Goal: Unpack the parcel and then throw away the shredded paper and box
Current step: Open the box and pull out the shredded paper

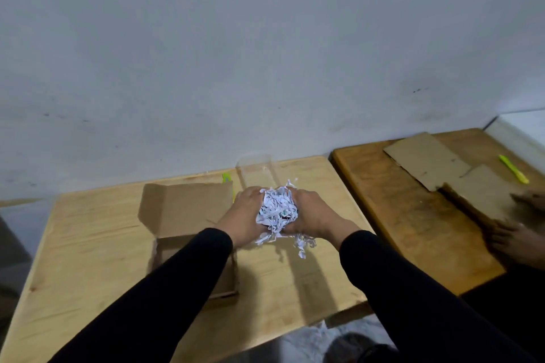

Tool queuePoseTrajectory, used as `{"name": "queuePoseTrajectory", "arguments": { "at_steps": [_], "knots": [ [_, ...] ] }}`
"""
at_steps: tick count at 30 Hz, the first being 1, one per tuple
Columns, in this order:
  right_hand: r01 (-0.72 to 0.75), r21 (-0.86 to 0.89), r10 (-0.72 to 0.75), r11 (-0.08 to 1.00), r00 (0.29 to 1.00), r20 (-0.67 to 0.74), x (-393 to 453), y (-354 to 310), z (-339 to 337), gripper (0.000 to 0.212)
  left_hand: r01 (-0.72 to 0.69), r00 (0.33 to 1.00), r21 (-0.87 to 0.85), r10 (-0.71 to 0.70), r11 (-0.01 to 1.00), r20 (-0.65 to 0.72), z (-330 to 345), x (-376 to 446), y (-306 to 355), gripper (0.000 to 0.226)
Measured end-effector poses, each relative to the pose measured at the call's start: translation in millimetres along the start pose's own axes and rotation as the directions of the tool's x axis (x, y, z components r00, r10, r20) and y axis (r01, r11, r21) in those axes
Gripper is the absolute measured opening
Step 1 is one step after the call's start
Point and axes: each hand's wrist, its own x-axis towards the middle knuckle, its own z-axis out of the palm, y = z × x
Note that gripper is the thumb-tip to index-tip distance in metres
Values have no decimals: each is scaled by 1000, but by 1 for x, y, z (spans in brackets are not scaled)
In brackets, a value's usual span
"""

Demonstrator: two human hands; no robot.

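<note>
A wad of white shredded paper (277, 209) is pressed between my left hand (241, 215) and my right hand (312, 215), just above the light wooden table (88, 244). A few strands (303, 243) hang down or lie on the table under my right hand. The open cardboard box (188, 209) stands to the left of the wad, its back flap raised; my left forearm covers part of its inside. A clear glass (255, 171) stands behind my hands near the wall.
A yellow-green object (226, 178) peeks out behind the box flap. A second, darker table (413, 221) on the right holds flattened cardboard (427, 162), a yellow-green cutter (513, 169) and another person's hands (519, 239). The wall runs close behind both tables.
</note>
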Motion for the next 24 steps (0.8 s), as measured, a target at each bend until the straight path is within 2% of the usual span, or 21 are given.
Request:
{"name": "queuePoseTrajectory", "arguments": {
  "at_steps": [3, 6, 9, 11, 14, 17, 19, 24],
  "knots": [
    [-37, 17, 36, 999, 997, 67, -2, 43, 7, 71, 29, 1000, -19, -29, 999, 7, 38, 9, 12, 70],
    [-6, 14, 5, 1000, 994, 108, -2, 82, 19, 76, 49, 999, -68, -48, 996, 13, 80, 20, 15, 56],
    [38, 23, -41, 999, 990, 137, -3, 110, 31, 66, 106, 994, -90, -106, 990, 5, 113, 24, 17, 52],
    [74, 22, -76, 997, 988, 135, -3, 126, 41, 64, 137, 990, -62, -138, 989, -4, 127, 23, 24, 61],
    [86, -14, -83, 996, 985, 152, -5, 143, 55, 79, 187, 982, -63, -187, 980, 0, 144, 24, 29, 75],
    [82, 37, -87, 996, 984, 158, -6, 155, 64, 84, 268, 963, -62, -268, 962, 7, 152, 23, 30, 73],
    [64, 63, -73, 996, 984, 162, -7, 160, 65, 85, 290, 957, -28, -289, 957, 24, 154, 22, 32, 78],
    [62, -145, -16, 987, 953, 302, -6, 157, 49, 94, 339, 935, 51, -343, 939, 95, 148, 30, 34, 97]
  ]
}}
